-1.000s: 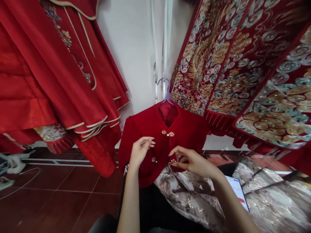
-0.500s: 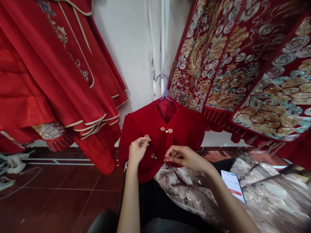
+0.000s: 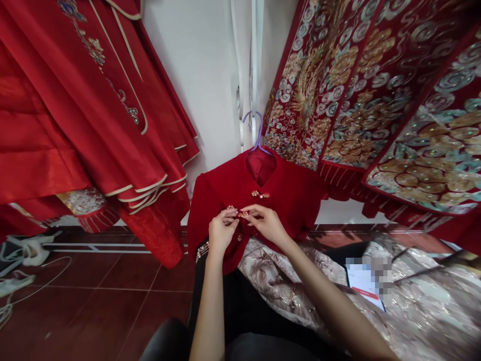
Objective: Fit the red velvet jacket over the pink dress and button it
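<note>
A short red jacket (image 3: 296,200) hangs in front of me on a purple hanger (image 3: 259,134). A gold, flower-shaped beaded clasp (image 3: 260,194) joins its two front edges below the neckline. Lower down, my left hand (image 3: 222,231) pinches at the left front edge beside a beaded flower (image 3: 230,206). My right hand (image 3: 267,223) pinches a matching beaded clasp (image 3: 243,214), bringing it against my left fingertips. The fingers partly hide both clasp halves; whether they are joined I cannot tell. Another small beaded flower (image 3: 239,237) shows beneath my hands.
Red garments (image 3: 108,125) with pale piping hang at the left, and a heavily embroidered red garment (image 3: 349,110) at the right. Shiny silvery-pink patterned fabric (image 3: 293,286) lies at the lower right with a phone (image 3: 364,286) on it. White shoes (image 3: 35,250) stand on the tiled floor.
My right hand has moved up and left with its clasp half, drawing the right front edge over to my left hand. The left hand has shifted slightly right.
</note>
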`<state>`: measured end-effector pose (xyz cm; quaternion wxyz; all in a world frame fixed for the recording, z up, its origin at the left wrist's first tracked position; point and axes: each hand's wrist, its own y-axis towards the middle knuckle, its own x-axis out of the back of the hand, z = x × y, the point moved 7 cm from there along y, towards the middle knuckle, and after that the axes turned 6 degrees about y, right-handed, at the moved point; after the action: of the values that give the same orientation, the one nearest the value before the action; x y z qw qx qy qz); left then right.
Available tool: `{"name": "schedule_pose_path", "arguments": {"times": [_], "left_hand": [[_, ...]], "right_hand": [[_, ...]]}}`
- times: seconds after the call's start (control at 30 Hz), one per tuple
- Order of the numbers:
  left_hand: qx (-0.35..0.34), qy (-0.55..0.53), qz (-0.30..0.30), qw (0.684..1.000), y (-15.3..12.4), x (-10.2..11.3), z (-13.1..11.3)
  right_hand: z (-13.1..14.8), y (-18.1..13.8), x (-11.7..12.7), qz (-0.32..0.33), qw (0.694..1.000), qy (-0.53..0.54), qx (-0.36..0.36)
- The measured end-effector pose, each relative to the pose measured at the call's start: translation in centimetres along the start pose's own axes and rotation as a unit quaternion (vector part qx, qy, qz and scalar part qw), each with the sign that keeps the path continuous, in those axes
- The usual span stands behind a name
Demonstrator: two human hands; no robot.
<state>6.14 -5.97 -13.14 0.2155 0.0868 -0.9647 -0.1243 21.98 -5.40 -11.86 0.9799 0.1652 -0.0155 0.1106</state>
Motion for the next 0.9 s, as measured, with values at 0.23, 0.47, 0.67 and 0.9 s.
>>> {"name": "schedule_pose_path", "arguments": {"times": [0.23,0.47,0.67,0.9], "left_hand": [[0.001,-0.017,-0.026,1.000,-0.1,0.1,-0.2],[-0.007,0.003,-0.029,1.000,-0.3,0.3,-0.7],[-0.013,0.006,-0.066,0.998,-0.5,0.8,-1.1],[0.010,-0.015,-0.082,0.996,-0.5,1.0,-0.9]], "right_hand": [[-1.4,0.6,-0.9,-0.027,0.997,0.075,-0.005],[-1.0,0.6,-1.0,-0.010,0.999,0.023,0.023],[-1.1,0.6,-1.3,-0.042,0.999,0.014,0.027],[0.6,0.5,-1.6,-0.071,0.991,-0.085,0.078]]}}
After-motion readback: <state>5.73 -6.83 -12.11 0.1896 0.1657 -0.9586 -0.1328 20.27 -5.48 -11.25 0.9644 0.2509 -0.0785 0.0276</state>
